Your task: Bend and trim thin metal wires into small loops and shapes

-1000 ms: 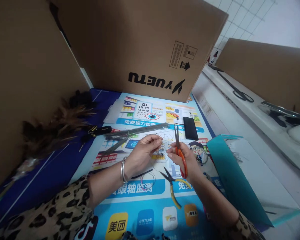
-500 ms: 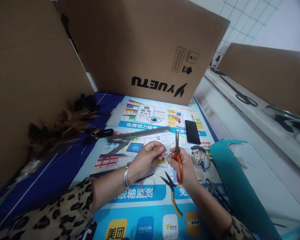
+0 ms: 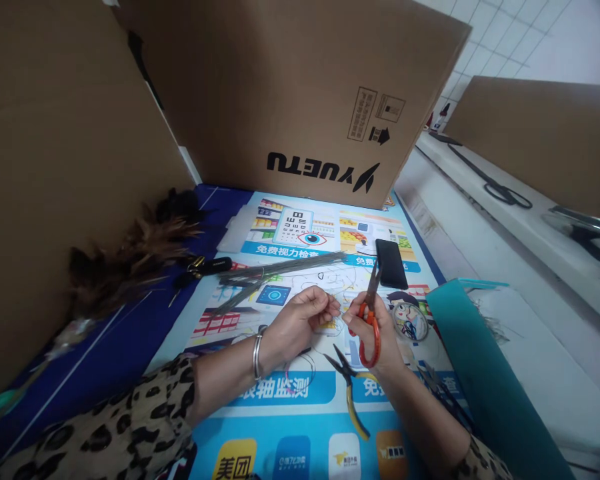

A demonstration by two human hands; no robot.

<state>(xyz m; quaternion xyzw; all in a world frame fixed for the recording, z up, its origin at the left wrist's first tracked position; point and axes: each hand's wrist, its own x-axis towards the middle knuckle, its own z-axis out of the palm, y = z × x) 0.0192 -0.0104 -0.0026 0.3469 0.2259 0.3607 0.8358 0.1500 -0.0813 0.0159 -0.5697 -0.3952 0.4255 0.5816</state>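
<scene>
My left hand (image 3: 307, 317), a silver bangle at its wrist, pinches what looks like a thin strand (image 3: 338, 308); its fingertips hide most of it. My right hand (image 3: 380, 343) grips orange-handled scissors (image 3: 370, 327), their blades pointing up and away from me. Its thumb and forefinger come close to the left fingertips; whether they also hold the strand is unclear. Below the hands lie pliers with yellow handles (image 3: 351, 403), jaws apart, and a loose coil of thin cord (image 3: 300, 373). Beyond them, a bundle of thin grey wires (image 3: 280, 270) rests across the printed tabletop.
A black phone (image 3: 391, 264) lies behind the scissors. A clear round dish (image 3: 409, 323) and a teal box (image 3: 480, 360) stand to the right. Brown feathers (image 3: 130, 253) and a black-handled tool (image 3: 207, 266) lie at left. Cardboard (image 3: 290, 87) walls the back.
The scissors have tilted to the right, with their blades now leaning toward the phone. My left hand keeps its pinch. The whole view has shifted slightly.
</scene>
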